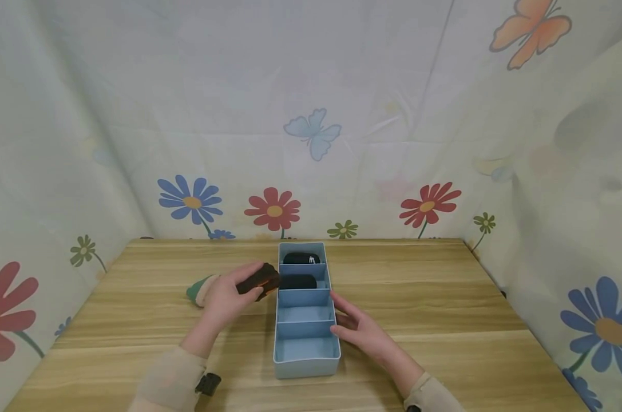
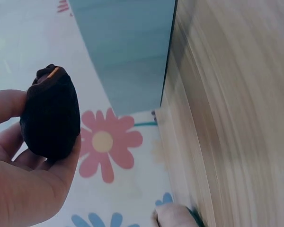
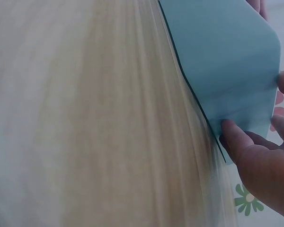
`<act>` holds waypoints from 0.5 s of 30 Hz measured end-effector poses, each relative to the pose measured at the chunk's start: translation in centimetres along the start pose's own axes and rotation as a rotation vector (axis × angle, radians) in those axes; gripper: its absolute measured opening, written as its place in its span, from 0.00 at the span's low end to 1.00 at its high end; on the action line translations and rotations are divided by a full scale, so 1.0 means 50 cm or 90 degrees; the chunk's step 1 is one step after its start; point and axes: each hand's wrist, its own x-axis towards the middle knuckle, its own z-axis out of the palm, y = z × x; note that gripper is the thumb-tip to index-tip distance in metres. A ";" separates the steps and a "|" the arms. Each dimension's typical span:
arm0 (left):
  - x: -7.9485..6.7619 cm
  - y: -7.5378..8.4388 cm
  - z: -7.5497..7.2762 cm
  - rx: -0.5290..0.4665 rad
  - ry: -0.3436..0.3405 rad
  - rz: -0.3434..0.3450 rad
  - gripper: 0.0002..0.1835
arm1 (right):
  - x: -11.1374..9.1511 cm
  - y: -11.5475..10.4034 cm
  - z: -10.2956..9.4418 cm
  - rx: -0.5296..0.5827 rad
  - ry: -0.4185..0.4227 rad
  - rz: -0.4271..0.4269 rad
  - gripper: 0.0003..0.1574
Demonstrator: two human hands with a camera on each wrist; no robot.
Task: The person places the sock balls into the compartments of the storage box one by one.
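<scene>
While the left hand (image 1: pixel 225 298) pinches a bundle (image 2: pixel 52 116), the spread right hand (image 1: pixel 366 336) touches a box (image 1: pixel 306 368); white marking (image 1: pixel 312 260) unreadable.

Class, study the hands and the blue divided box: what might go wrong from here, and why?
The dark bundle might drop outside the blue box: the left hand holds it at the box's left edge.
It could also land on the black item in the second compartment from the far end, right beside it in the head view.
The box may slide or turn if bumped, since the right hand seems only to touch its right side.
</scene>
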 end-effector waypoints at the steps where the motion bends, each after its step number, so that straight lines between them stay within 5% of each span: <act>1: 0.000 0.003 0.005 -0.003 -0.002 0.003 0.29 | 0.000 0.000 0.000 -0.001 0.000 0.000 0.47; 7: 0.003 0.026 0.031 -0.028 -0.028 0.041 0.28 | -0.001 -0.003 0.000 0.000 -0.006 -0.010 0.47; 15: 0.007 0.049 0.060 0.018 -0.064 0.121 0.28 | -0.002 -0.003 0.000 -0.002 -0.008 -0.019 0.46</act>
